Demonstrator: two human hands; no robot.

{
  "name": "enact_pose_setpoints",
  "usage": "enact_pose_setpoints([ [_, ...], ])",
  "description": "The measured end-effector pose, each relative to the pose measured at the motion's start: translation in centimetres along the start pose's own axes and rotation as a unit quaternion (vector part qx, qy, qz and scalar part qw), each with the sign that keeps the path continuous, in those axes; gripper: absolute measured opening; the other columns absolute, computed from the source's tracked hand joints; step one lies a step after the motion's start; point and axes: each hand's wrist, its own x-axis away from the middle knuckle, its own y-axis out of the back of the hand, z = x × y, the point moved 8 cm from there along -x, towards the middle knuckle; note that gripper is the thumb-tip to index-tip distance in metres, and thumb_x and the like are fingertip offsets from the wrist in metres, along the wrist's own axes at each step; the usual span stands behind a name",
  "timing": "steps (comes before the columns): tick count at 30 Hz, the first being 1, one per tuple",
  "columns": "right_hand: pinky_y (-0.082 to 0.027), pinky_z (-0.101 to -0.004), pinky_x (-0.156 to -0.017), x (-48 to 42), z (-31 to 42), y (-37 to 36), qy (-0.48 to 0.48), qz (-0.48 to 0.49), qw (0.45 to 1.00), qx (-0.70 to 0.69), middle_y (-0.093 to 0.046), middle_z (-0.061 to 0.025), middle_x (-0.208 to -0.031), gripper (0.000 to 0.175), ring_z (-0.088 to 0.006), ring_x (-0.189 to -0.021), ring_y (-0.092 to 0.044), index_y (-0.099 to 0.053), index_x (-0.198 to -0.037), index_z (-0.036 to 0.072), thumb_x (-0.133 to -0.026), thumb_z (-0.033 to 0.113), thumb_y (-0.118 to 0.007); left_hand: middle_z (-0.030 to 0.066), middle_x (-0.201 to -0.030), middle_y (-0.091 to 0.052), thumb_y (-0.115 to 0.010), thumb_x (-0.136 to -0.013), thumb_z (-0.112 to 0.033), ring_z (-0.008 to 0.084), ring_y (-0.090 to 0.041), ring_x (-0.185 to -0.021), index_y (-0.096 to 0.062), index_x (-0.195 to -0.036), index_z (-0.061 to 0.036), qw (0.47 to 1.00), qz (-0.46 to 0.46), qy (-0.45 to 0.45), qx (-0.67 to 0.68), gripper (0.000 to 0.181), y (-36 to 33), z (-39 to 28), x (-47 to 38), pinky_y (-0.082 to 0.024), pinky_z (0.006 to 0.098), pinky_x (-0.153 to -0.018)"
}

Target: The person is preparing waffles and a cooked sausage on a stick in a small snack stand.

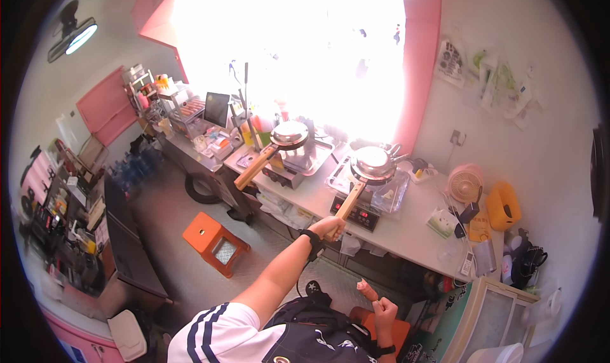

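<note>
My left hand [330, 228] is closed around the wooden handle [350, 205] of a round metal pan [372, 164] with a shiny domed top. That pan sits above an electric heating unit [355, 214] with red lit displays. My right hand [385, 312], held low near my body, grips the lower end of a sausage [367, 290], apparently on a stick that my fingers hide. The sausage's upper end looks bitten or broken. A second round pan [289, 134], its wooden handle [256, 167] pointing towards me, rests over another heating unit [281, 176] further left.
The white counter [419, 241] runs along a bright serving window. At its right end stand a pink fan [465, 182] and a yellow bin [503, 206]. An orange stool [214, 241] is on the metal floor, a glass-topped freezer [491, 315] at lower right. A tablet [217, 109] stands left.
</note>
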Motion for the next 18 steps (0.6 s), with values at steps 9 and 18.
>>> enact_pose_setpoints([
  [9,-0.023,-0.029,-0.046,-0.19,-0.23,0.34,-0.006,-0.002,1.0,0.004,-0.027,0.0019,-0.054,0.034,-0.006,-0.054,-0.028,-0.033,-0.057,0.003,-0.076,0.008,-0.062,0.0036,-0.059,-0.049,-0.054,-0.072,-0.013,0.0148,-0.049,-0.046,-0.048,-0.067,-0.0054,1.0,0.01,-0.008,-0.024,0.011,-0.19,-0.62,0.1,-0.042,0.0278,-0.043],
  [18,-0.023,-0.0304,-0.045,-0.24,-0.69,0.53,0.007,-0.009,1.0,0.01,-0.026,-0.0011,-0.053,0.036,-0.0073,-0.052,-0.028,-0.034,-0.057,0.001,-0.075,0.008,-0.064,0.0035,-0.06,-0.05,-0.054,-0.072,-0.013,0.0142,-0.05,-0.046,-0.048,-0.068,-0.0059,1.0,0.01,0.004,-0.021,0.011,0.06,-0.3,0.04,-0.043,0.0271,-0.043],
])
